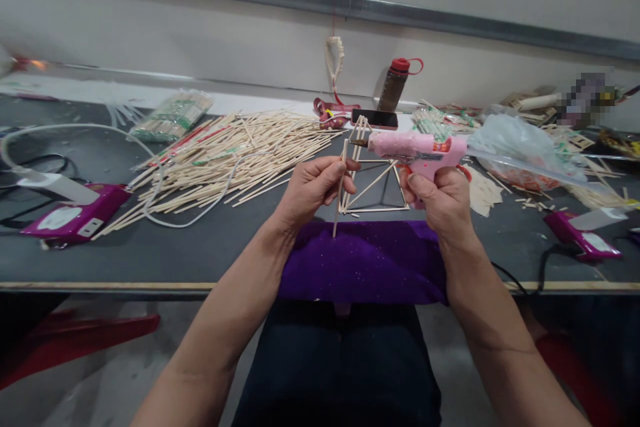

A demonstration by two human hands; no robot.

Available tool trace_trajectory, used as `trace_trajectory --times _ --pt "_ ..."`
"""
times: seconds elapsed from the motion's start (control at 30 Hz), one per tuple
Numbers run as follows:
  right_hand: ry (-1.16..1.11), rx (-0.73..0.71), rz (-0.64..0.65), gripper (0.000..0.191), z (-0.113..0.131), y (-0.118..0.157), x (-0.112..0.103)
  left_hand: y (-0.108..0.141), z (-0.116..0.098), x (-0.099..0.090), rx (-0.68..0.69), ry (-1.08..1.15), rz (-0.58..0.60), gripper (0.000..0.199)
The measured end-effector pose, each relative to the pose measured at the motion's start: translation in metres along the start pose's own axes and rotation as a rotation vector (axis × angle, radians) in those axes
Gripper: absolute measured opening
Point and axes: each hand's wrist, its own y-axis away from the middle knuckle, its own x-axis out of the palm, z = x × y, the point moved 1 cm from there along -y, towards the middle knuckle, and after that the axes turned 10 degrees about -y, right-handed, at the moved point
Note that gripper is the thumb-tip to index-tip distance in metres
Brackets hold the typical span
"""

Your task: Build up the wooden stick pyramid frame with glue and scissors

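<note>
Over the purple cloth's (365,263) far edge, the left hand (313,188) pinches a stick (337,215), seemingly steadying its tip for the glue gun (405,145) the right hand (443,200) grips firmly (trigger finger unclear); beyond the cloth stands a wooden frame (380,210).

Your right hand (445,203) covers most of the pink glue gun's (407,147) handle. Your left hand (317,185) hides part of the stick frame (372,185). Both your forearms (215,320) run off the bottom edge. A pixelated patch (586,99) masks an item. You cannot read the blurred label (63,218) on the purple box (105,202) at left.
</note>
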Motion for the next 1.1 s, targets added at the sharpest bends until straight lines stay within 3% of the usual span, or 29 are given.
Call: trace_trajectory --times 0.63,0.77,1.0,1.1 --pt "-0.018 -0.017 0.006 0.025 0.001 0.001 0.001 0.0 0.0 0.0 0.013 0.037 0.008 0.031" --pt "0.042 -0.033 -0.042 0.024 0.001 -0.003 -0.004 -0.001 0.001 -0.001 0.008 0.05 0.013 0.031" --pt "0.019 -0.287 -0.132 0.008 0.033 -0.036 -0.028 -0.001 0.002 -0.003 0.013 0.042 -0.016 0.026" --pt "0.013 -0.32 -0.082 0.003 0.045 -0.06 -0.035 -0.002 0.002 -0.003 0.008 0.026 -0.049 0.027"
